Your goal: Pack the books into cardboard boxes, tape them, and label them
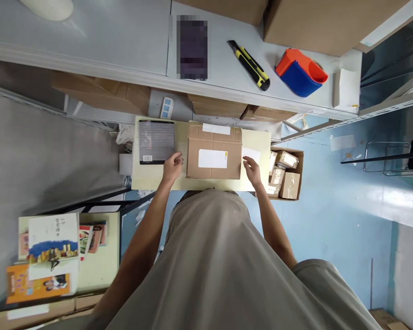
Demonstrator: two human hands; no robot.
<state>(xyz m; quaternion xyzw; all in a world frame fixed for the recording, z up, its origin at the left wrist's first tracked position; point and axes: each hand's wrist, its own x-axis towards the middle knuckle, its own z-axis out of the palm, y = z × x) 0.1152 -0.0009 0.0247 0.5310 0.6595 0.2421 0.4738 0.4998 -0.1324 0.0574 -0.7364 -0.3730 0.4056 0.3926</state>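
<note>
In front of me a closed cardboard box [206,173] lies on a pale yellow tabletop [151,178]. A white label [212,158] with a small yellow mark is on its top, and a white strip [216,129] runs along its far edge. My left hand [172,168] hovers left of the box, fingers loosely bent with nothing visible in them, near a dark printed book or packet [156,141] with a barcode. My right hand [252,171] is just off the box's right side, fingers loosely extended, by a white sheet [251,155]; whether it touches the sheet is unclear.
A shelf above holds a yellow-black utility knife [249,65], an orange-blue tape dispenser [300,73] and a pixelated dark object [192,48]. Right of the table stands an open carton [301,172] of small boxes. Books [53,247] lie on a lower-left surface.
</note>
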